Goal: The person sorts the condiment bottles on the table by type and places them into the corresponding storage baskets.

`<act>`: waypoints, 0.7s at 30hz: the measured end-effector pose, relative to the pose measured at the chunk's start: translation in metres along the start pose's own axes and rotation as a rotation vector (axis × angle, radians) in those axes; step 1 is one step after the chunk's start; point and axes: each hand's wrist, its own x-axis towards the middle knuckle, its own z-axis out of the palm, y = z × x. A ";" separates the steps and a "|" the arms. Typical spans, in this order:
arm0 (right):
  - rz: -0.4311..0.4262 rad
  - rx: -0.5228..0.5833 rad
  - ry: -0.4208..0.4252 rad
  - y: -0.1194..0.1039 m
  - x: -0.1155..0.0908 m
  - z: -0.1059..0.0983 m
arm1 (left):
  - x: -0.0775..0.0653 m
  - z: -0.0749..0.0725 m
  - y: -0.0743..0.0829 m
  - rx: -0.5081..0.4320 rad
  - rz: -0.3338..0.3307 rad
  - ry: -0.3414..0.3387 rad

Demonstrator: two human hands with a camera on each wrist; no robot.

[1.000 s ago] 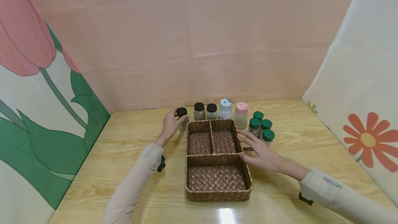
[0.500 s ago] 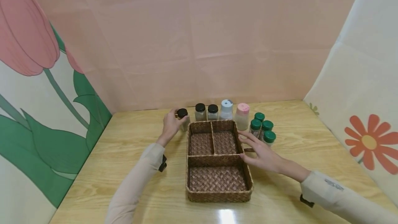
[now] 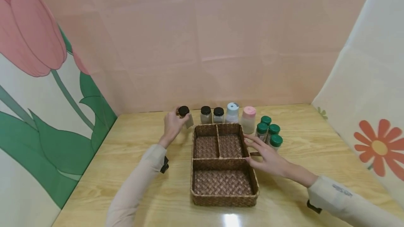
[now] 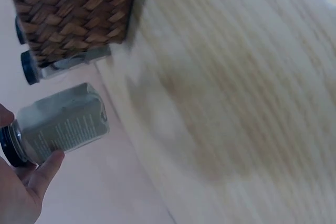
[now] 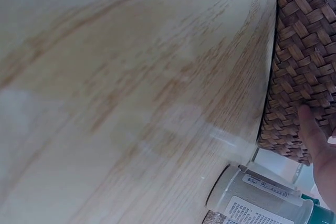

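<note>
My left hand [image 3: 172, 126] pinches a clear glass spice jar [image 3: 188, 120] with a black lid, behind the left corner of the woven basket. Up close, the left wrist view shows the jar [image 4: 65, 124] tilted and raised off the table, with small print on its side. Fingers and thumb of the left hand [image 4: 21, 187] are around its lid end. My right hand [image 3: 268, 157] rests with extended fingers against the right side of the brown basket [image 3: 224, 200], which has three compartments. In the right wrist view a fingertip touches the basket's wall [image 5: 299, 72].
Behind the basket stand two more black-lidded jars [image 3: 206, 115], a blue-topped bottle [image 3: 233, 113] and a pink-topped bottle [image 3: 248, 120]. Several green-capped jars [image 3: 262, 129] cluster beyond the right hand. A pink backdrop [image 3: 157, 62] closes off the table's back edge [image 3: 148, 111].
The left hand has lifted the black-lidded jar slightly and tilted it, its base swinging to the right. The right hand stays against the basket. The head view has shifted a little.
</note>
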 end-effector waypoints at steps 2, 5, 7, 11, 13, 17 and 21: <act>0.017 0.000 -0.007 -0.001 -0.001 -0.001 | 0.001 -0.004 0.003 0.000 0.014 0.013; 0.024 -0.015 -0.006 -0.002 -0.001 -0.001 | 0.004 -0.009 0.009 0.000 0.041 0.030; 0.020 -0.020 0.000 -0.001 -0.001 -0.002 | 0.006 -0.012 0.012 -0.006 0.051 0.033; 0.025 -0.003 -0.002 -0.001 -0.002 -0.002 | 0.008 -0.018 0.018 -0.025 0.062 0.026; 0.030 0.004 -0.007 -0.002 -0.004 -0.001 | 0.007 -0.020 0.020 -0.038 0.068 0.022; 0.032 0.000 -0.009 -0.003 -0.005 0.000 | 0.005 -0.023 0.024 -0.059 0.086 0.011; 0.026 -0.021 -0.012 -0.002 -0.003 -0.001 | 0.004 -0.026 0.028 -0.080 0.110 0.014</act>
